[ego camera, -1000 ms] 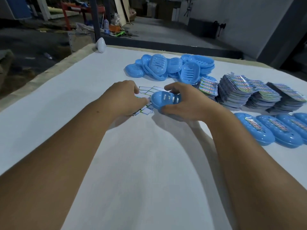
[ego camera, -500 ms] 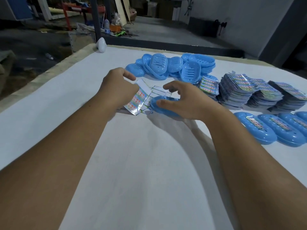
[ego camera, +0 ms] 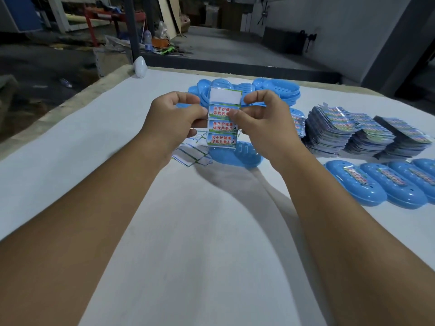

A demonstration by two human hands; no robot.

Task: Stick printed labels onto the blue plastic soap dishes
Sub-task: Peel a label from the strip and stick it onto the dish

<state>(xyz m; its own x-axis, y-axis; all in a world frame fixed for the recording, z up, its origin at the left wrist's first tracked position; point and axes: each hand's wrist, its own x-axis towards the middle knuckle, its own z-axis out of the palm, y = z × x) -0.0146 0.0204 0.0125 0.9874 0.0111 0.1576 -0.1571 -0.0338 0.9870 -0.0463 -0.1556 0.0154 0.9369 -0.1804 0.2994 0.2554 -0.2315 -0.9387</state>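
Two bare forearms reach in from the bottom edge toward the middle of a white-covered bench (ego camera: 70,147). Left hand (ego camera: 171,118) pinches the left edge of a label sheet (ego camera: 222,121), thumb in front, fingers behind. The sheet is held up off the bench, printed face toward the camera, long axis vertical: top slot blank white, three labels w/ red characters below. Right hand (ego camera: 263,116) pinches the sheet's right edge at the 2nd label, thumb covering the end of its text; fingertips too small to tell if a label is lifting.

Under the sheet, empty backing sheets (ego camera: 191,154) lie flat. Just right of them one blue soap dish (ego camera: 237,155) sits on the bench, long axis approx. left-right, its top part hidden by the sheet. Behind the hands, a pile of blue dishes (ego camera: 277,90), partly hidden. Right: stacks of label sheets (ego camera: 348,132), print blurred. Far right: a row of labelled dishes (ego camera: 355,182), the last cut off by the frame edge.

Background: dim workshop, concrete floor, grey wall, clutter at back left.
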